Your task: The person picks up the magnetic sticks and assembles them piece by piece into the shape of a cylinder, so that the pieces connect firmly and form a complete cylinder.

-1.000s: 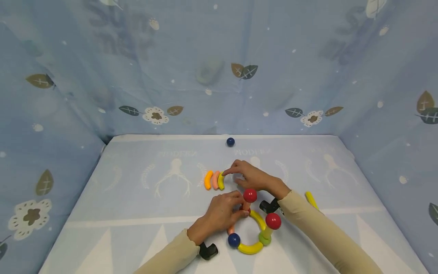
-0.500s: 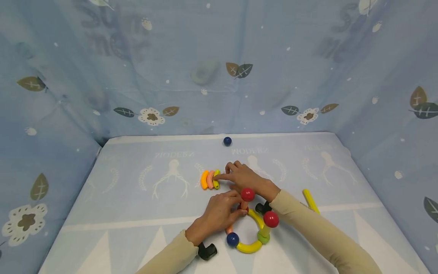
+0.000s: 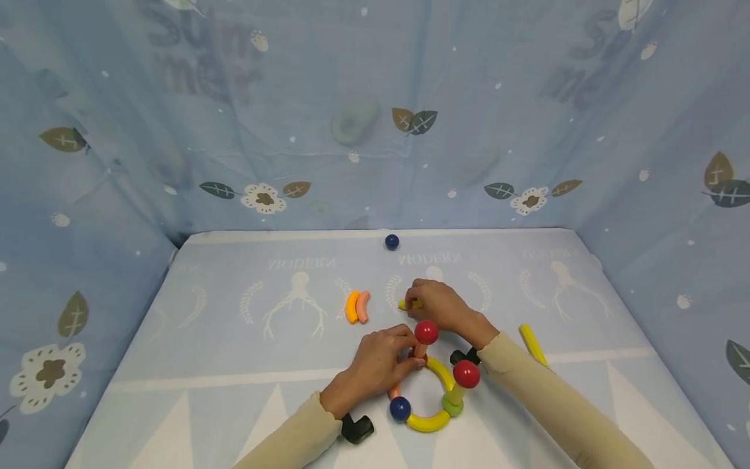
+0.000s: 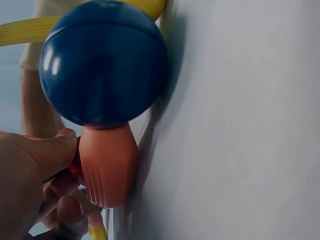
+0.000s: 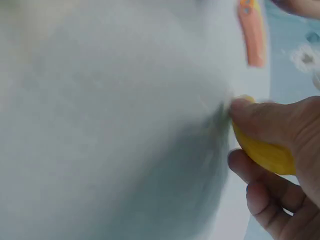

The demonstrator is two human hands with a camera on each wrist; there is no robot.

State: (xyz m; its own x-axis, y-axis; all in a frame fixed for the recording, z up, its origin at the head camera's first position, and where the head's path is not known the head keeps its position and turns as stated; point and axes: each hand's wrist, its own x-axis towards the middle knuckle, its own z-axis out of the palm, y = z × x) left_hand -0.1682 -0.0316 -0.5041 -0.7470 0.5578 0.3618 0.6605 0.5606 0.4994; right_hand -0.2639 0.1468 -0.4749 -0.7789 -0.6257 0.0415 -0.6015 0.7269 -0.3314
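Currently, right hand (image 3: 442, 306) pinching a curved yellow piece (image 5: 267, 154) at twelve o'clock from a coloured ring (image 3: 428, 423), left hand (image 3: 377, 361) gripping the ring's red joint (image 4: 76, 172), orange piece (image 3: 352, 307) and pink piece (image 3: 362, 307) at the right hand's nine o'clock.

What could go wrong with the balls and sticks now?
The yellow piece might slip, because the right hand only pinches it. The ring could twist or perhaps come apart if bumped: the left hand steadies it at one part, while two red balls stick up where a sleeve could knock them. And the loose blue ball near the far edge of the table might roll if jolted.
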